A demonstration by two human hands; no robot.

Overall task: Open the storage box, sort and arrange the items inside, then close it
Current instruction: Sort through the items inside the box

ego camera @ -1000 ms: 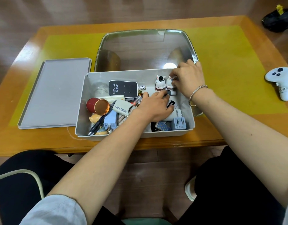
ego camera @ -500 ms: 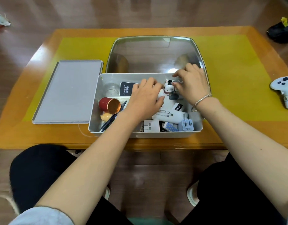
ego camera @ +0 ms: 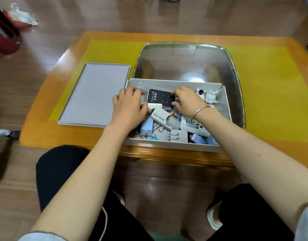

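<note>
Sitting at the near surface edge, the storage box holds light, rigid clutter. Left hand curls over hidden items, grip unclear; right hand fingers pinch the slick black Wi-Fi device edge.

Bright, even indoor light. A white glare spot sits on the shiny metal tray at the far side, and the glossy worktop gleams at left. Far-left corner objects are blurred; wide-angle distortion bends the edges.
</note>
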